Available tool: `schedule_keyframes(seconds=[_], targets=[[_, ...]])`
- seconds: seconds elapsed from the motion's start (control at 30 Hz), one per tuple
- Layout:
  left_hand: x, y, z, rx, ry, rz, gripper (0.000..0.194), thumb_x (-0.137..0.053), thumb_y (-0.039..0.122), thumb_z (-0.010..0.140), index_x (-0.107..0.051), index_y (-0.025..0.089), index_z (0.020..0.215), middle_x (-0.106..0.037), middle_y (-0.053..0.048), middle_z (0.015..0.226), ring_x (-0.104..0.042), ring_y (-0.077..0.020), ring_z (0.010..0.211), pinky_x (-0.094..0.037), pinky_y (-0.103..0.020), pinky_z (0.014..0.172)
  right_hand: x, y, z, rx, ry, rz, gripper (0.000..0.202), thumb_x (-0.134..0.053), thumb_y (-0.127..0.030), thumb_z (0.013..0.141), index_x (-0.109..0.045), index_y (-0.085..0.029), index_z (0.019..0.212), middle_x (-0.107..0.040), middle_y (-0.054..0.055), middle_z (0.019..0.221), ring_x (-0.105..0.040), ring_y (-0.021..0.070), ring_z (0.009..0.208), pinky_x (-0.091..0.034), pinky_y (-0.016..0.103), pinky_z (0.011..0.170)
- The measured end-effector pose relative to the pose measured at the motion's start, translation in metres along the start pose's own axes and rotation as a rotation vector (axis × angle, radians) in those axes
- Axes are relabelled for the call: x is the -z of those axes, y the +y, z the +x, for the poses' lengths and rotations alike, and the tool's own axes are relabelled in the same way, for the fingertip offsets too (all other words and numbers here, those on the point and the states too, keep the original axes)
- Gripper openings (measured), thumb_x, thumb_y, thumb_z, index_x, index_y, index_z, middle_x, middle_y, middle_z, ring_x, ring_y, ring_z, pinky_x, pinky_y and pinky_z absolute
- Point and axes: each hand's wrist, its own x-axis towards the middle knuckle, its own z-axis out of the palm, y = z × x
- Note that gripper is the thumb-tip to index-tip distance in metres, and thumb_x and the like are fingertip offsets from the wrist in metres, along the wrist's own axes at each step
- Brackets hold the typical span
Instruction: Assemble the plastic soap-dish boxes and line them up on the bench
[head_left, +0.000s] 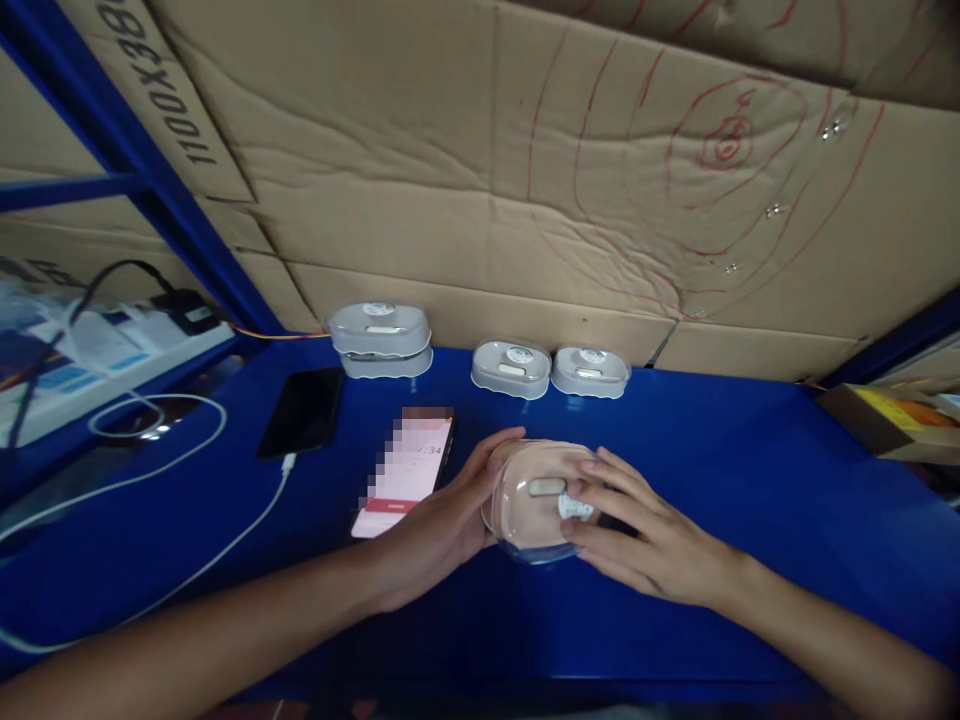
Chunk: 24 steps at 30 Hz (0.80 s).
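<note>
Step in hand: two-handed hold. My left hand (457,515) grips the clear-lidded case (524,515) at the counter (720,450), beside the lit phone (409,465); my right hand's (664,550) fingers spread across its lid. Repositioning calls for even support.

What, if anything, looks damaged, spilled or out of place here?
The cardboard behind the table is creased and scrawled with red rings, so it looks worn. The white cable loops loosely over the table, a bit untidy. I see no spill.
</note>
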Motion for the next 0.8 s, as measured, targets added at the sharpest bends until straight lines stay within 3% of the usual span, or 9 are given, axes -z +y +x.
schedule_keyframes(seconds=[0.37, 0.57, 0.67, 0.8], targets=[[0.001, 0.001, -0.001, 0.005, -0.066, -0.028, 0.057, -0.062, 0.059, 0.104, -0.046, 0.039, 0.155, -0.054, -0.008, 0.161, -0.059, -0.0274, 0.138, -0.05, -0.039, 0.107, -0.002, 0.008, -0.006, -0.027, -0.007, 0.062, 0.046, -0.069, -0.017, 0.098, -0.061, -0.023, 0.143, -0.061, 0.01, 0.148, -0.04, 0.0286, 0.158, -0.032, 0.059, 0.133], [0.008, 0.0, 0.002, 0.067, -0.017, 0.126, 0.057, -0.063, 0.062, 0.101, -0.054, 0.036, 0.151, -0.061, -0.009, 0.152, -0.065, -0.0311, 0.131, -0.053, -0.045, 0.106, -0.001, 0.008, -0.003, -0.115, -0.012, 0.22, 0.046, -0.075, -0.03, 0.098, -0.059, -0.022, 0.14, -0.054, 0.014, 0.148, -0.039, 0.029, 0.157, -0.047, 0.047, 0.126], [0.013, 0.0, 0.004, -0.048, 0.091, 0.389, 0.051, -0.065, 0.056, 0.102, -0.062, 0.033, 0.147, -0.062, -0.009, 0.155, -0.056, -0.0328, 0.143, -0.045, -0.046, 0.119, 0.003, 0.012, -0.002, -0.138, -0.061, 0.23, 0.048, -0.075, -0.028, 0.097, -0.057, -0.023, 0.142, -0.055, 0.014, 0.148, -0.043, 0.0277, 0.154, -0.049, 0.044, 0.123], [0.014, 0.013, 0.004, -0.358, 0.174, 0.818, 0.045, -0.064, 0.045, 0.105, -0.064, 0.036, 0.148, -0.048, -0.003, 0.169, -0.042, -0.0314, 0.157, -0.032, -0.045, 0.131, 0.01, 0.025, -0.004, -0.251, -0.141, 0.191, 0.051, -0.072, -0.028, 0.099, -0.054, -0.027, 0.146, -0.056, 0.013, 0.149, -0.047, 0.0258, 0.15, -0.05, 0.042, 0.12]])
